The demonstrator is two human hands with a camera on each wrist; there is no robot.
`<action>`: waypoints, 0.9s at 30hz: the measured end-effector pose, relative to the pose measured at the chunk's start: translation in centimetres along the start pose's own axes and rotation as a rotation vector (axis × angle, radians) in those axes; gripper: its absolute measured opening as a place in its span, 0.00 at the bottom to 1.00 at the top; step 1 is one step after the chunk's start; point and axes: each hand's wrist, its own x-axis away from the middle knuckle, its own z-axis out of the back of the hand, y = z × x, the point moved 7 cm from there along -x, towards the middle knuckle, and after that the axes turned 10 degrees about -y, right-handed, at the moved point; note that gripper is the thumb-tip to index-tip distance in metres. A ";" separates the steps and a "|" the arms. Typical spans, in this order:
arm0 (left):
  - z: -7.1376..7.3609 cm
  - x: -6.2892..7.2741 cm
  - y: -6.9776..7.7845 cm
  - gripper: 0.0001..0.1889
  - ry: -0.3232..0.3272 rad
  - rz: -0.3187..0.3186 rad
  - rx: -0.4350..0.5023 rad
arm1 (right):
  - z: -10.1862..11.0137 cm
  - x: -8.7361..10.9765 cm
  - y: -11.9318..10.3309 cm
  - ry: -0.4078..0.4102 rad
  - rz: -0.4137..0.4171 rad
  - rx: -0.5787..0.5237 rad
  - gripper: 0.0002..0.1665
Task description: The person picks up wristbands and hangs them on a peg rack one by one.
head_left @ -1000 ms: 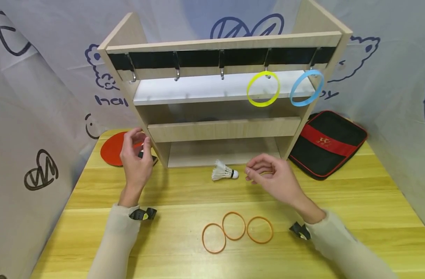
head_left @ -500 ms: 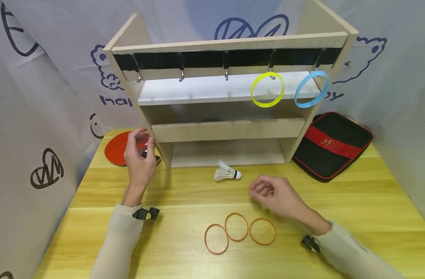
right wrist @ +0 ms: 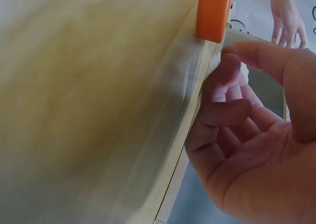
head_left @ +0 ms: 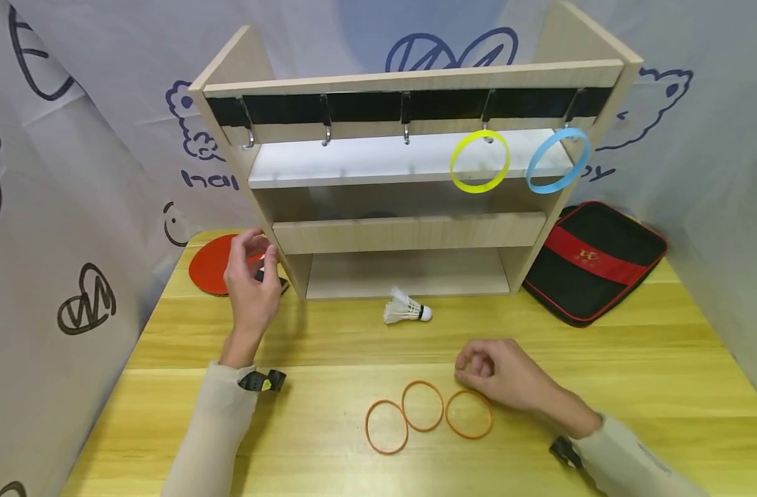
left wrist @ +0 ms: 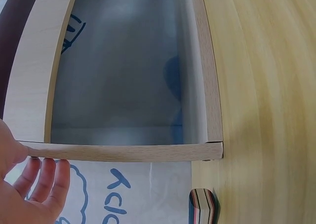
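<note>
My pale sleeves (head_left: 209,421) are reaching in from the near edge of the head view. In front of me, three orange rings (head_left: 387,453) are lying flat on the wood-grained counter (head_left: 310,414), the left and middle ones meeting at their rims, the right one sitting just beside the middle one. My right hand (head_left: 509,376) is hanging at the far rim of the right ring; I cannot tell whether I am touching it. Its fingers are bending inward, the thumb and index tips nearly meeting.

Beyond, a white shuttlecock (head_left: 407,310) is lying on its side before the wooden rack (head_left: 409,233). My left hand (head_left: 252,293) is resting at the rack's left side panel, its thumb and fingers standing apart. Behind it, a red paddle (head_left: 209,268) is lying partly hidden, while a black-and-red case (head_left: 602,262) is leaning on the right.

Higher up, five hooks (head_left: 406,131) are lining a black strip (head_left: 362,107); a yellow ring (head_left: 476,190) is hanging from the fourth from the left, a blue ring (head_left: 548,189) from the fifth. Farthest, a pale cloth (head_left: 316,34) with line drawings is backing everything.
</note>
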 end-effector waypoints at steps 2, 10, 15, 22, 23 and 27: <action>0.1 0.0 -0.1 0.16 -0.002 0.001 0.001 | 0.0 0.1 0.2 -0.019 -0.003 0.004 0.04; 0.2 0.1 -0.2 0.17 -0.004 0.003 0.006 | -0.1 0.7 0.9 -0.128 -0.028 -0.044 0.06; 0.4 -0.1 -0.1 0.16 0.007 0.007 0.004 | -0.1 0.8 1.1 -0.246 0.012 -0.066 0.04; 0.3 -0.1 -0.2 0.17 0.001 0.004 0.009 | 0.0 0.6 0.9 -0.329 0.052 -0.079 0.05; 0.3 -0.1 -0.2 0.17 0.002 0.006 0.010 | 0.0 0.6 0.9 -0.333 0.055 -0.084 0.05; 0.0 0.0 -0.2 0.17 -0.008 0.007 0.015 | 0.1 0.7 1.0 -0.316 0.069 -0.097 0.05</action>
